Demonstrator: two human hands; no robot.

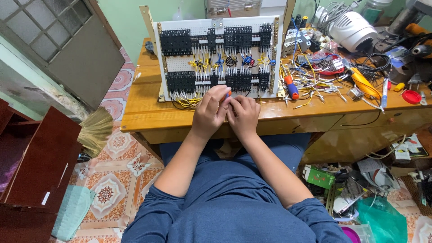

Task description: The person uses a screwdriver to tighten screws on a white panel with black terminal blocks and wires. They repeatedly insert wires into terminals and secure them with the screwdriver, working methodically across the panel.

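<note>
A white perforated panel (pixel 180 65) with rows of black relay blocks and yellow, blue and black wires leans upright on a wooden desk (pixel 148 105). Both my hands meet just in front of its lower edge. My left hand (pixel 209 111) pinches a small orange-tipped piece (pixel 228 93), which looks like a wire end or a small tool. My right hand (pixel 243 114) is curled next to it, fingertips touching the same spot. What my right hand grips is hidden.
An orange-and-blue screwdriver (pixel 291 87), loose yellow wires (pixel 315 85), a yellow tool (pixel 364 83), red caps (pixel 411 96) and a white appliance (pixel 353 29) crowd the desk's right side. A broom (pixel 94 130) and a dark red cabinet (pixel 36 166) stand left. Clutter covers the floor at right.
</note>
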